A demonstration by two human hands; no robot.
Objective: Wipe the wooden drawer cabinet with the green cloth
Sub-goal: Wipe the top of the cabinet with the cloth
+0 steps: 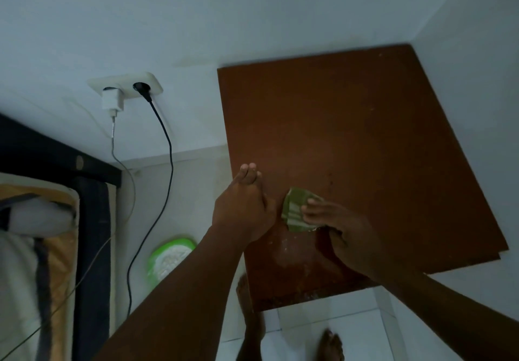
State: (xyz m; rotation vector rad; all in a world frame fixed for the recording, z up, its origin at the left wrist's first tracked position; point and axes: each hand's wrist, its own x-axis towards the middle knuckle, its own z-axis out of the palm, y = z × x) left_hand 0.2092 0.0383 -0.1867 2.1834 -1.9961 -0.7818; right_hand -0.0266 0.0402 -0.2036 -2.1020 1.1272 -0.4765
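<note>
The wooden drawer cabinet [365, 136] shows its flat brown top, seen from above in a room corner. The folded green cloth [295, 209] lies on the near left part of that top. My right hand [342, 228] presses down on the cloth, fingers spread over its right side. My left hand [247, 206] grips the cabinet's left edge, fingers curled over the side. Pale dust specks cover the top's near edge below the cloth.
White walls meet behind the cabinet. A wall socket [126, 88] holds a white charger and a black plug, with cables hanging down. A bed [42, 234] with a dark frame is at the left. A green-rimmed round object [171, 256] lies on the tiled floor. My bare feet [331, 344] stand below.
</note>
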